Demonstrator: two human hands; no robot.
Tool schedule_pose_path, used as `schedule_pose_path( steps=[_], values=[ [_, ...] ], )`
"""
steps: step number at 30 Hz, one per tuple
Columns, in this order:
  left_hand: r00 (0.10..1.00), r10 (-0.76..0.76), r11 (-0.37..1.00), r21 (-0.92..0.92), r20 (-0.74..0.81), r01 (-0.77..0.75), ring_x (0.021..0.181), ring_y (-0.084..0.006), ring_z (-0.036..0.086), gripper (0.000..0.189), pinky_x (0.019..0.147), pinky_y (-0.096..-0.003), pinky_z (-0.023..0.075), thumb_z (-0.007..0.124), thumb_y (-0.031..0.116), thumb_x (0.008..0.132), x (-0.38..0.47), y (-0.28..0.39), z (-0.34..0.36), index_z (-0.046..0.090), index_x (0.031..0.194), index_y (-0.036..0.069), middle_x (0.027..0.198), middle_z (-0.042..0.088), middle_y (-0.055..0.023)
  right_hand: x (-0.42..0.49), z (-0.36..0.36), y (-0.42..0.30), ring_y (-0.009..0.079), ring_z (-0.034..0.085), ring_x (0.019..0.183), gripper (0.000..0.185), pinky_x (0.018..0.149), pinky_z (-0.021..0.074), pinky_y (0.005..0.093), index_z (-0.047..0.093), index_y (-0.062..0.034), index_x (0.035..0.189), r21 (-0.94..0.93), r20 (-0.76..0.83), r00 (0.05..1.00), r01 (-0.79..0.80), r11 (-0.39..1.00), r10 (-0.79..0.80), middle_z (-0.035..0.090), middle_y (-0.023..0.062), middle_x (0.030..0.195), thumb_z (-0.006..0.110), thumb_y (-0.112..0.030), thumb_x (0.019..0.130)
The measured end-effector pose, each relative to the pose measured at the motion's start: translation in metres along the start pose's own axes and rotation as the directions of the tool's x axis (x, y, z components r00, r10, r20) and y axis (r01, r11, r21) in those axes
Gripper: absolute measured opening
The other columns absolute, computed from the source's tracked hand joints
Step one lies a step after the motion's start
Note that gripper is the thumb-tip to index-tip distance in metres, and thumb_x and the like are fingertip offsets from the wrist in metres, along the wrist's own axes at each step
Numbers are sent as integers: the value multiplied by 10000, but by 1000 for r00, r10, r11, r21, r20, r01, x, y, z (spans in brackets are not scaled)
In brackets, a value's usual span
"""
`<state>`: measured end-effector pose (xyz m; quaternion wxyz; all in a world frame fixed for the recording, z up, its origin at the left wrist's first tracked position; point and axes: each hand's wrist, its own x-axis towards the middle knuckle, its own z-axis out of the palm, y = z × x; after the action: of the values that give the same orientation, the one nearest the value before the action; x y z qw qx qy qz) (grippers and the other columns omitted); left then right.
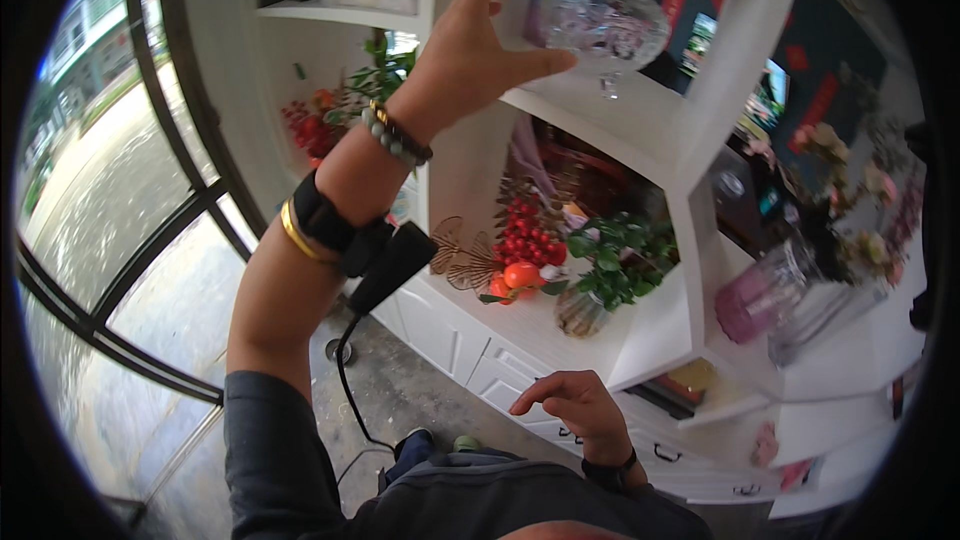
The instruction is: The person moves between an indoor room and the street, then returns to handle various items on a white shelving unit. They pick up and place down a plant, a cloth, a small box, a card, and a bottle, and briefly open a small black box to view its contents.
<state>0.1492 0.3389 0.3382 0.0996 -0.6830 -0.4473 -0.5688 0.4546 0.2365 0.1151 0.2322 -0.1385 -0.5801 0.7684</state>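
My left hand (pixel 476 52) is raised to an upper cubby of a white shelf unit (pixel 675 202). Its thumb and fingers are spread beside a clear glass lidded jar (pixel 604 15), which has a pinkish tint inside. The thumb tip overlaps the jar's edge in the picture; whether it touches is not clear. Lower down, my right hand (pixel 577 409) hovers in front of the cabinet drawers, loosely curved and holding nothing. Below the jar, red artificial berries (pixel 525 232) and a leafy green plant in a ribbed glass vase (pixel 583 313) occupy another cubby.
To the right, a pink glass vase (pixel 750 300) stands near artificial flowers (pixel 847 180). A wire butterfly ornament (pixel 461 259) sits by the berries. Dark-framed glass doors (pixel 142 277) line the left. A black cable (pixel 345 375) hangs from the device on my left forearm.
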Motion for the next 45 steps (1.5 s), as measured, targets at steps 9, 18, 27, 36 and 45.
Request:
schedule_pose_path(
  steps=[9,18,27,36,45],
  values=[
    [970,22,915,-395,242,78,1295,-355,456,1156,1027,-446,436,944,427,571,69,-31,44,308,1467,69,1355,478,-243,-28,42,1,261,666,992,210,924,509,372,647,87,1037,-157,-268,942,162,974,-200,696,199,1016,541,26,866],
    [974,-24,883,-452,227,127,1284,-396,461,1314,1035,-447,440,978,446,458,76,-42,64,264,1479,32,1388,411,-297,-33,61,14,253,668,995,183,944,500,365,648,86,1037,-201,-405,870,214,956,-280,699,202,1018,565,1,898],
    [997,-41,960,-272,70,59,1217,-416,483,1378,1020,-423,437,962,471,448,60,-12,71,177,1508,75,1322,406,-303,-17,64,15,260,671,1003,184,957,496,377,649,80,1043,-225,-414,870,187,956,-267,706,192,1018,560,1,903],
    [981,-110,967,-212,162,143,1224,-423,473,1339,1042,-431,411,911,534,553,56,3,56,128,1526,51,1339,385,-328,-13,54,15,265,667,1023,188,975,491,380,640,92,1055,-207,-402,886,159,965,-232,701,196,1035,532,34,912],
    [984,-176,976,-128,-3,174,1227,-435,504,1087,1031,-434,430,851,432,665,134,-60,47,266,1461,-22,1330,470,-320,-17,33,21,275,664,1013,194,975,484,389,636,100,1053,-144,-410,880,196,970,-239,694,204,1044,574,-24,916]
  ],
)
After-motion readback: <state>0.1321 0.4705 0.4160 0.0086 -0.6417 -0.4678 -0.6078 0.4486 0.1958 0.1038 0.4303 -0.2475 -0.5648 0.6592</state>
